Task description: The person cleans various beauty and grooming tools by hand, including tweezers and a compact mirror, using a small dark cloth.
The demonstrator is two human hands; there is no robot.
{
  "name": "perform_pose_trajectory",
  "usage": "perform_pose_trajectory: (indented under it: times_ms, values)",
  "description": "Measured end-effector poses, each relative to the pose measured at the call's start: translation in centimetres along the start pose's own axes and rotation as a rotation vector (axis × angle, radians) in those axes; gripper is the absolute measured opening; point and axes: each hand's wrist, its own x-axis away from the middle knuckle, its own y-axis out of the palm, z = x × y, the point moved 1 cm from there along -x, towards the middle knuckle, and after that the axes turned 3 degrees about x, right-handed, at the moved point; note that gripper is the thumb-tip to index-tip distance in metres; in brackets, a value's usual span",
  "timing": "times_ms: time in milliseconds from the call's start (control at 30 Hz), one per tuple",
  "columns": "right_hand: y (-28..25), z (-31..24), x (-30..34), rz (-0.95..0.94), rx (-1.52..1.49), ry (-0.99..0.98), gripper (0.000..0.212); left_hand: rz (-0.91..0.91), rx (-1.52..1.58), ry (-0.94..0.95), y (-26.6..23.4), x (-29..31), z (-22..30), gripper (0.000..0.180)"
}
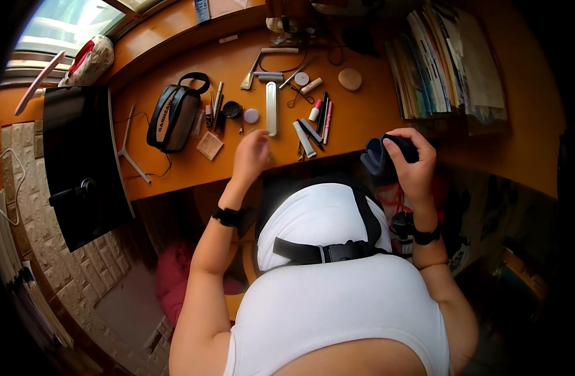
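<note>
My right hand (415, 158), just off the desk's front edge, is closed on a dark blue folded object (374, 156). A loop of it hangs out to the left; its kind is unclear. My left hand (252, 154) hovers by the front edge with curled, slightly blurred fingers pressed together, and what they may hold is hidden. Just beyond those fingertips lies a long pale case (271, 108). Around it are a lilac round container (251, 116), a dark open jar (232, 109), a square compact (210, 145), a grey-white tube (304, 139) and several slim pencils (327, 122).
A black zipped pouch (174, 116) stands on the desk (168, 178) at left, beside a dark monitor (80, 163). Toward the back lie scissors (300, 95), a beige oval sponge (349, 79) and a brush (248, 76). Stacked books and papers (441, 69) fill the far right.
</note>
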Motion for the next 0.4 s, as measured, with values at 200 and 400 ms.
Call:
perform_pose_trajectory:
  times_ms: [200, 400]
  values:
    - [0.7, -1.2, -0.7, -0.194, -0.469, 0.240, 0.025, -0.334, 0.485, 0.471, 2.6, -0.4, 15.9, 0.054]
    - [1.3, -0.2, -1.2, -0.339, -0.612, 0.206, 0.072, -0.434, 0.664, 0.301, 3.8, -1.3, 17.5, 0.026]
